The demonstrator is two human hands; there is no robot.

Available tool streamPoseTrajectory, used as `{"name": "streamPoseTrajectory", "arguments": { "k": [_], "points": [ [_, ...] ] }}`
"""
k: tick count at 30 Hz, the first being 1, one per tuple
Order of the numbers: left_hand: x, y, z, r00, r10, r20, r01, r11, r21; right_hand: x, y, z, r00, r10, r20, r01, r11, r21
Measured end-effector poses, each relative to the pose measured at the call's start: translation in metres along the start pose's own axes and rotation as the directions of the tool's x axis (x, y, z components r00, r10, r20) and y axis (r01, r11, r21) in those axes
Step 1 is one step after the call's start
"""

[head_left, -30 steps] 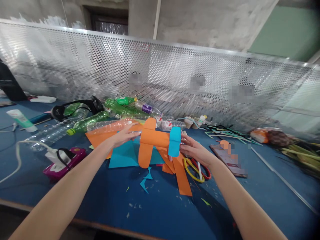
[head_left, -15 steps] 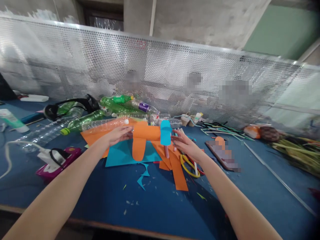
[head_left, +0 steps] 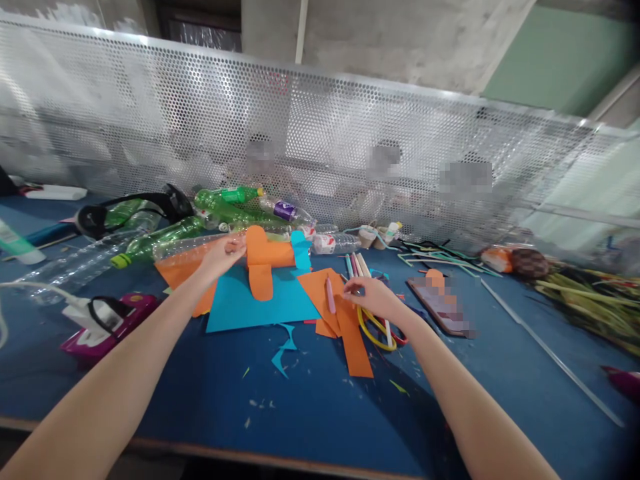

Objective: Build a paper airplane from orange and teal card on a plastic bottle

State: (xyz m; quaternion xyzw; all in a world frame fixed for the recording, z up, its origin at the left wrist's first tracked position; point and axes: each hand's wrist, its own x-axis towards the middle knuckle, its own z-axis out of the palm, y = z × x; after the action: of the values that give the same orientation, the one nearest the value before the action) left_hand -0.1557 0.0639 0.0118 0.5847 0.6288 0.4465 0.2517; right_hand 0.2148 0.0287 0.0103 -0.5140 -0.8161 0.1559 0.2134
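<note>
My left hand is closed at the left end of an orange paper-wrapped bottle, which has orange flaps and a blue paper piece at its right end. The bottle is over a blue sheet. My right hand is apart from it, fingers curled, above orange paper strips and beside a pink pen. Whether its fingertips hold anything is too small to tell. Several markers lie just behind this hand, and a yellow ring lies below it.
Plastic bottles and a black headset lie at the back left. A magenta device with a white cable is on the left. On the right are a phone, thin strips and dry leaves. A perforated metal screen stands behind.
The orange-wrapped bottle has moved left and slightly up with my left hand. My right hand has come away from its blue end, and its fingers have curled in.
</note>
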Motion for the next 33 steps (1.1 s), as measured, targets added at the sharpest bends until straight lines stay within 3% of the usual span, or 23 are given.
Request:
{"name": "streamPoseTrajectory", "arguments": {
  "k": [3, 5, 9, 12, 14, 17, 19, 22, 24, 26, 29, 33],
  "points": [
    [-0.002, -0.001, 0.003, 0.997, 0.065, -0.049, -0.058, 0.991, 0.123, -0.002, -0.011, 0.004, 0.998, -0.041, 0.043, 0.044, 0.996, -0.075],
    [-0.006, 0.000, 0.004, 0.981, 0.174, -0.086, -0.147, 0.955, 0.256, -0.003, -0.016, 0.007, 0.999, -0.041, 0.028, 0.044, 0.992, -0.115],
    [-0.015, 0.008, 0.009, 0.854, 0.500, -0.144, -0.335, 0.741, 0.582, -0.004, -0.023, 0.014, 0.994, -0.103, 0.024, 0.105, 0.981, -0.162],
    [-0.023, 0.020, 0.019, 0.784, 0.609, -0.118, -0.438, 0.678, 0.590, -0.003, -0.024, 0.019, 0.976, -0.194, 0.096, 0.209, 0.959, -0.191],
    [-0.033, 0.030, 0.030, 0.759, 0.651, 0.010, -0.566, 0.652, 0.504, -0.002, -0.023, 0.022, 0.973, -0.205, 0.103, 0.222, 0.953, -0.206],
    [-0.054, 0.042, 0.055, 0.721, 0.677, 0.145, -0.664, 0.617, 0.423, 0.000, -0.022, 0.026, 0.977, -0.200, 0.077, 0.212, 0.948, -0.236],
    [-0.071, 0.046, 0.072, 0.665, 0.671, 0.329, -0.747, 0.591, 0.304, 0.000, -0.021, 0.028, 0.979, -0.196, 0.051, 0.202, 0.943, -0.265],
    [-0.094, 0.043, 0.090, 0.582, 0.574, 0.576, -0.783, 0.585, 0.209, 0.000, -0.020, 0.033, 0.981, -0.191, 0.017, 0.187, 0.933, -0.309],
    [-0.104, 0.040, 0.096, 0.532, 0.511, 0.675, -0.794, 0.577, 0.190, 0.000, -0.018, 0.036, 0.984, -0.174, -0.025, 0.153, 0.917, -0.367],
    [-0.108, 0.038, 0.097, 0.508, 0.476, 0.718, -0.798, 0.574, 0.184, 0.000, -0.013, 0.039, 0.987, -0.126, -0.096, 0.071, 0.894, -0.442],
    [-0.109, 0.039, 0.094, 0.518, 0.465, 0.718, -0.791, 0.580, 0.195, 0.002, -0.006, 0.037, 0.981, -0.047, -0.188, -0.052, 0.871, -0.488],
    [-0.109, 0.044, 0.091, 0.534, 0.464, 0.707, -0.783, 0.586, 0.206, 0.004, -0.004, 0.025, 0.973, -0.020, -0.229, -0.092, 0.879, -0.468]
  ]
}}
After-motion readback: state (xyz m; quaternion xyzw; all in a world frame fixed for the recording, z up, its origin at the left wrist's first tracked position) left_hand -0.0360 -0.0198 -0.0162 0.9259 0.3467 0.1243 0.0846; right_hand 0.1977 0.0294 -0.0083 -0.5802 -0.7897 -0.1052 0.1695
